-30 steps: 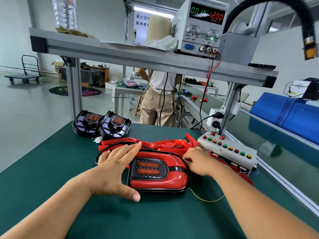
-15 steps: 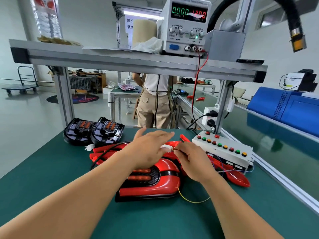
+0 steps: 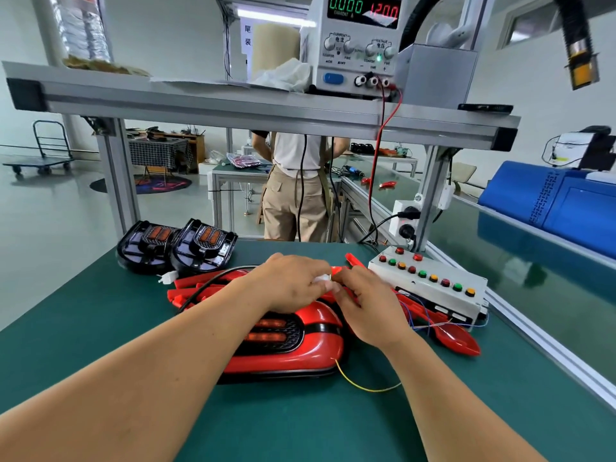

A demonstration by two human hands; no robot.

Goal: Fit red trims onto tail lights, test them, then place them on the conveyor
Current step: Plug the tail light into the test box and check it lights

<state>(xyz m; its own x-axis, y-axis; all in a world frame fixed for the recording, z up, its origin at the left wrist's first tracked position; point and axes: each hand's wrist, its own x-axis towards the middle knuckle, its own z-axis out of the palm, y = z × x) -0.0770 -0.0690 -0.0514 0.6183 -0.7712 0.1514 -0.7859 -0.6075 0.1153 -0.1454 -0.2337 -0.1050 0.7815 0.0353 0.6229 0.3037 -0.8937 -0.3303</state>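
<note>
Tail light in red trim point(image 3: 313, 348), one; black tail lights point(image 3: 146, 243) point(image 3: 205, 246), two.

On the aluminium shelf point(image 3: 233, 105), toward its right end, a bench power supply point(image 3: 358, 45) reads 0.000 and 12.00. A red lead point(image 3: 380, 155) drops from it over the front edge. Just left of it sit a crumpled white wrap point(image 3: 286, 75) and a tan roll point(image 3: 275, 45). A clear bottle point(image 3: 83, 28) stands near the left end. Beyond, a person in beige trousers point(image 3: 293, 201) stands at another table, and a trolley point(image 3: 43, 155) is parked far left.
</note>
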